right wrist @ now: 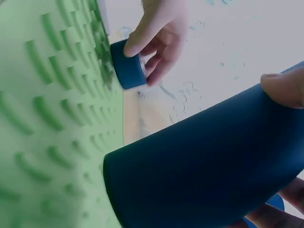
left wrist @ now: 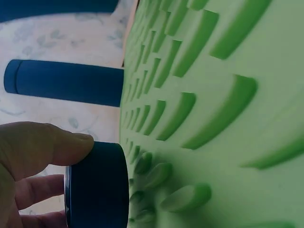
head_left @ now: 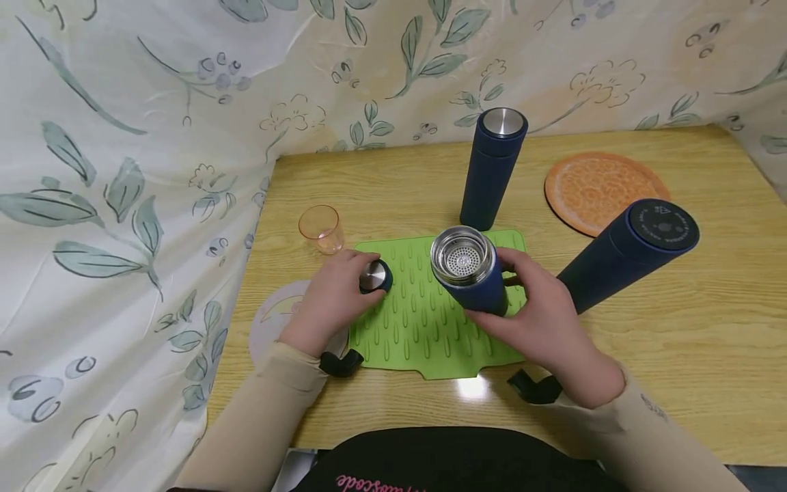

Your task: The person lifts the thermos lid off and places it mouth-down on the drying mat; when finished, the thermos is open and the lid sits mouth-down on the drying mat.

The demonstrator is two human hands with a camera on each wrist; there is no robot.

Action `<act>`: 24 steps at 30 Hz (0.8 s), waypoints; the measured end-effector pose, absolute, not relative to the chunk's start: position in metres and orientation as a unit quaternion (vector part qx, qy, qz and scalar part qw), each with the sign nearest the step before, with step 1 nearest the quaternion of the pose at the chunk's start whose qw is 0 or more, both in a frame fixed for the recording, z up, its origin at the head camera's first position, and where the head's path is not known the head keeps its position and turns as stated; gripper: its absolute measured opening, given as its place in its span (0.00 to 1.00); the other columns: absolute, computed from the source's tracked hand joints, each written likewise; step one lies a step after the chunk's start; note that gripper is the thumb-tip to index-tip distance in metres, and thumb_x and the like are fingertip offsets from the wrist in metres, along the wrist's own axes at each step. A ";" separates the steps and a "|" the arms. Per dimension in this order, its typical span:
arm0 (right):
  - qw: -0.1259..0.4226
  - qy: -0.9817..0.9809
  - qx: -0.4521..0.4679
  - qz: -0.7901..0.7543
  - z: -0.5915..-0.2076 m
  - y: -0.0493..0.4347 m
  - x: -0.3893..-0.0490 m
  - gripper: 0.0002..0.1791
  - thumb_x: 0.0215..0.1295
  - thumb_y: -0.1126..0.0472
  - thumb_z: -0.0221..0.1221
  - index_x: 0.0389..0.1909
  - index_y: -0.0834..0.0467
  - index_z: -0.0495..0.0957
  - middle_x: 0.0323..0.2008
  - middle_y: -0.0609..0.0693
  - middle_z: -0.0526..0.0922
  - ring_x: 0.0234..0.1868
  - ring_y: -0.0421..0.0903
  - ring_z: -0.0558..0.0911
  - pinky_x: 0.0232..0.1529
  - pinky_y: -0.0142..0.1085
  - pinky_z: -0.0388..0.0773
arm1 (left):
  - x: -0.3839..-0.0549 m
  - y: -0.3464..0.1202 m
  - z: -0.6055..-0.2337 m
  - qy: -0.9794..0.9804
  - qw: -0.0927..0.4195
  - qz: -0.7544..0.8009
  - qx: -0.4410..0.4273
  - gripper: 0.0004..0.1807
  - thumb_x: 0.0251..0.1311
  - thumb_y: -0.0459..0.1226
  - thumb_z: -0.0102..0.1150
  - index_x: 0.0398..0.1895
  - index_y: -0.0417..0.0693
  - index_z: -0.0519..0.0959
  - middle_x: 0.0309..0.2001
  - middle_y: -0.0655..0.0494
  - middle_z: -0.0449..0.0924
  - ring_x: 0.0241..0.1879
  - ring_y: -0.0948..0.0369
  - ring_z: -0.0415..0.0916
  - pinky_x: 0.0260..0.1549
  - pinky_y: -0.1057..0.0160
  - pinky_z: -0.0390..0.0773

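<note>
From here, the wooden table carries a green mat, a glass and pale disc left, a flask behind, an orange disc and second flask right.

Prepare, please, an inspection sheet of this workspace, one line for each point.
Surface: wooden table, bearing a ribbed green mat.
Job's things: open blue flask, strainer in its mouth; steel-topped lid.
Clutter: steel-capped flask, black-topped flask, tinted glass, orange disc, pale disc.
Grippers: left hand pinches the lid; right hand grips the open flask.
Cables: nothing seen.
Surroundings: leaf-patterned cloth behind and left of the table.
</note>
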State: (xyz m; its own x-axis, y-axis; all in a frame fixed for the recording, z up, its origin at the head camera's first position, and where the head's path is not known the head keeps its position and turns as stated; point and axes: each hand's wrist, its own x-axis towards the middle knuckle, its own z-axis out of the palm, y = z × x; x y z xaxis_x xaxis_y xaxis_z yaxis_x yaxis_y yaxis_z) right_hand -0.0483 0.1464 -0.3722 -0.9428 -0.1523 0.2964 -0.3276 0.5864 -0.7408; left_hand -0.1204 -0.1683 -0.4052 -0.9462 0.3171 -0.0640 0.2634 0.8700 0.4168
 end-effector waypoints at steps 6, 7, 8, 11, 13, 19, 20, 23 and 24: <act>0.080 -0.841 0.126 0.521 -0.364 0.124 -0.084 0.52 0.52 0.67 0.84 0.78 0.61 0.68 0.68 0.58 0.80 0.68 0.58 0.81 0.67 0.61 0.80 | -0.125 -0.162 -0.412 0.969 0.069 0.173 0.163 0.35 0.66 0.47 0.77 0.75 0.47 0.80 0.66 0.45 0.84 0.65 0.45 0.82 0.67 0.45 0.80; 0.078 -0.832 0.126 0.535 -0.363 0.121 -0.091 0.53 0.53 0.67 0.83 0.78 0.62 0.67 0.69 0.58 0.79 0.70 0.58 0.80 0.68 0.61 0.80 | -0.125 -0.161 -0.413 0.969 0.068 0.169 0.165 0.35 0.67 0.47 0.77 0.74 0.47 0.80 0.66 0.44 0.84 0.65 0.45 0.82 0.67 0.45 0.81; 0.076 -0.824 0.124 0.547 -0.363 0.117 -0.098 0.53 0.54 0.68 0.83 0.79 0.62 0.66 0.69 0.57 0.78 0.70 0.57 0.80 0.69 0.60 0.80 | -0.126 -0.160 -0.414 0.970 0.067 0.165 0.167 0.35 0.67 0.47 0.76 0.74 0.46 0.80 0.66 0.44 0.84 0.65 0.45 0.82 0.67 0.45 0.81; 0.074 -0.807 0.121 0.573 -0.366 0.105 -0.120 0.53 0.55 0.69 0.82 0.78 0.64 0.62 0.70 0.58 0.77 0.71 0.58 0.81 0.70 0.57 0.81 | -0.126 -0.159 -0.415 0.970 0.067 0.160 0.173 0.36 0.67 0.47 0.75 0.76 0.46 0.79 0.66 0.44 0.84 0.65 0.45 0.82 0.66 0.45 0.82; 0.070 -0.802 0.119 0.581 -0.369 0.098 -0.133 0.53 0.56 0.70 0.81 0.78 0.64 0.61 0.70 0.59 0.77 0.71 0.59 0.82 0.71 0.56 0.81 | -0.126 -0.159 -0.416 0.969 0.067 0.160 0.177 0.37 0.68 0.47 0.75 0.78 0.47 0.77 0.67 0.44 0.84 0.66 0.45 0.83 0.67 0.45 0.82; 0.043 -0.807 0.098 0.581 -0.381 0.078 -0.171 0.54 0.60 0.66 0.81 0.82 0.58 0.58 0.75 0.58 0.74 0.77 0.56 0.75 0.74 0.56 0.78 | -0.120 -0.163 -0.417 0.967 0.071 0.172 0.175 0.41 0.69 0.48 0.73 0.82 0.47 0.72 0.73 0.42 0.80 0.72 0.43 0.78 0.73 0.43 0.77; 0.036 -0.808 0.092 0.581 -0.382 0.075 -0.177 0.55 0.60 0.65 0.81 0.82 0.57 0.57 0.76 0.58 0.73 0.78 0.56 0.74 0.74 0.56 0.78 | -0.118 -0.165 -0.416 0.967 0.070 0.177 0.170 0.40 0.69 0.48 0.73 0.82 0.47 0.73 0.74 0.42 0.79 0.73 0.42 0.77 0.74 0.43 0.76; 0.020 -0.811 0.066 0.582 -0.386 0.067 -0.192 0.55 0.61 0.63 0.81 0.83 0.55 0.57 0.78 0.58 0.71 0.80 0.58 0.72 0.76 0.57 0.76 | -0.112 -0.171 -0.415 0.966 0.056 0.199 0.153 0.37 0.70 0.47 0.72 0.80 0.47 0.75 0.74 0.42 0.78 0.74 0.41 0.75 0.75 0.42 0.74; 0.015 -0.811 0.058 0.582 -0.388 0.064 -0.196 0.55 0.61 0.63 0.81 0.83 0.54 0.56 0.78 0.58 0.70 0.80 0.58 0.72 0.76 0.57 0.76 | -0.110 -0.173 -0.414 0.966 0.050 0.208 0.148 0.35 0.70 0.46 0.72 0.78 0.47 0.77 0.73 0.42 0.79 0.73 0.42 0.76 0.74 0.42 0.74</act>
State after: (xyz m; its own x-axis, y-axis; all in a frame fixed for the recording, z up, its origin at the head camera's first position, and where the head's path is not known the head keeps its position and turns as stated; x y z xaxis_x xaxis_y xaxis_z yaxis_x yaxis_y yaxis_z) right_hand -0.1964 0.0645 -0.3877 -0.9928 -0.0761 0.0921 -0.1116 0.3159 -0.9422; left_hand -0.1096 -0.1733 -0.4144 -0.9513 0.3062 -0.0354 0.2645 0.8700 0.4161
